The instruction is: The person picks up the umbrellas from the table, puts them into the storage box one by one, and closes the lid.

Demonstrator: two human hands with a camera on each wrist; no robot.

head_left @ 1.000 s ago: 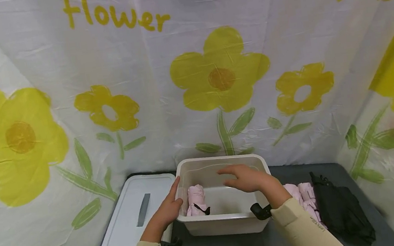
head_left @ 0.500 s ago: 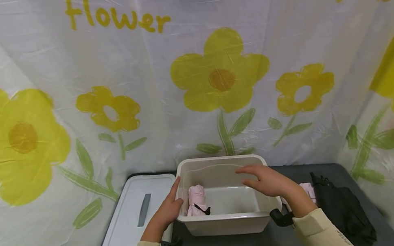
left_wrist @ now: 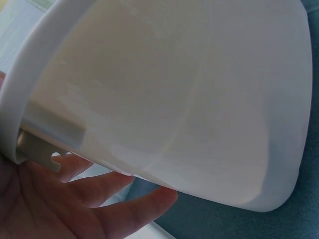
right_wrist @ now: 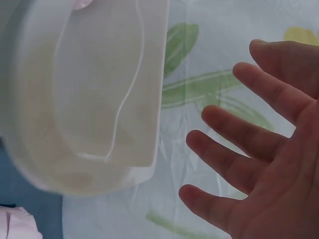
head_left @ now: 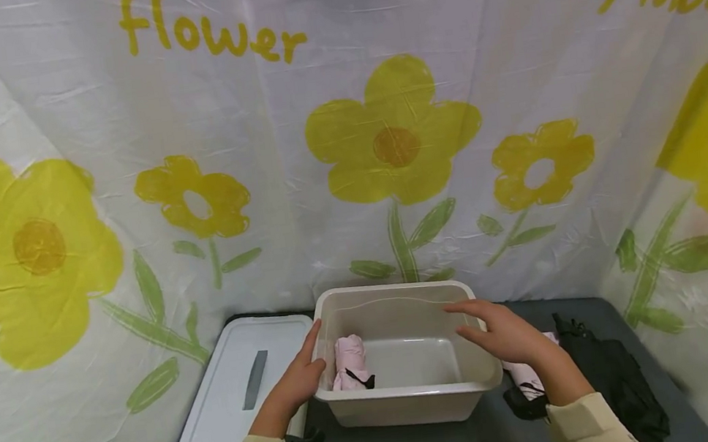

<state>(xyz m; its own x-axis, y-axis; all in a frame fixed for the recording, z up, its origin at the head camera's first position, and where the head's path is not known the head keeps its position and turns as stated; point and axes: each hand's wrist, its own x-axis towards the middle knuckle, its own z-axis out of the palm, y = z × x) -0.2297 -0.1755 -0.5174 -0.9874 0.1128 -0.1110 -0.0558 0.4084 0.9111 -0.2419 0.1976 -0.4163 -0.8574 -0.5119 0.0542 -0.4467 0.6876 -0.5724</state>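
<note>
A beige plastic storage box (head_left: 409, 402) stands upright in the middle of the table. At its left side my left hand (head_left: 302, 377) holds the rim; in the left wrist view the fingers (left_wrist: 134, 209) lie along the outer wall beneath the rim. A rolled pink cloth bundle (head_left: 350, 360) with a black strap lies inside, against the left wall. Over the box's right side hovers my right hand (head_left: 503, 328), holding nothing. Its fingers (right_wrist: 244, 132) are spread and relaxed in the right wrist view, apart from the box wall.
A white lid (head_left: 226, 399) with a grey handle lies left of the box. More pink rolls (head_left: 524, 377) rest to its right, partly hidden by the right arm, beside a black fabric bundle (head_left: 618, 373). The flower-printed curtain (head_left: 277, 245) hangs close behind.
My right hand has moved right, from above the box's interior to its right side, its forearm now covering more of the pink rolls. The left hand stays at the rim.
</note>
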